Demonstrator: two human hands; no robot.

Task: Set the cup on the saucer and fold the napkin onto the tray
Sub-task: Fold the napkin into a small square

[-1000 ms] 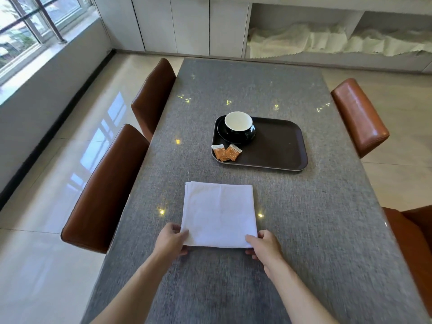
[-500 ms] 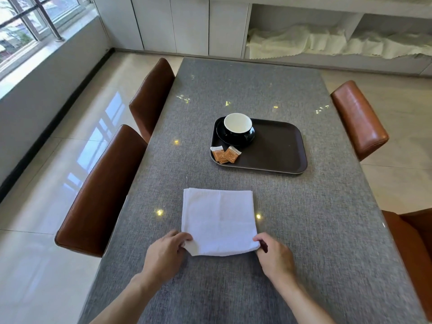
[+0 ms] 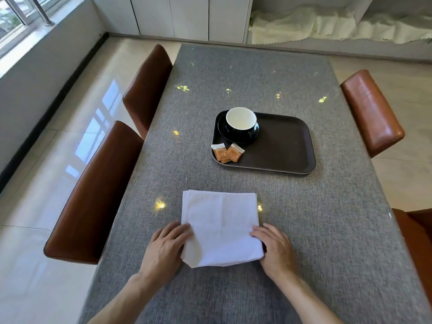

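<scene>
Head view: white folded napkin [image 3: 221, 226], near corners lifted.

L hand [image 3: 164, 247] + R hand [image 3: 275, 247] pinching napkin [image 3: 222, 228] near corners | cup [image 3: 241, 120] on saucer [image 3: 233, 136]

Bright daylight from window [image 3: 14, 17], glare spots on table [image 3: 233, 78], wide-angle edge bending, sharp focus

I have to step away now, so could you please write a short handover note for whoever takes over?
Left hand: fingers on the near left corner of the napkin.
Right hand: gripping the near right corner.
Napkin: folded square, lying on the table, near edge lifted.
Done: cup sits on the saucer, at the tray's far left corner, behind two packets.
Left: finish folding and lay the napkin on the tray.
</scene>
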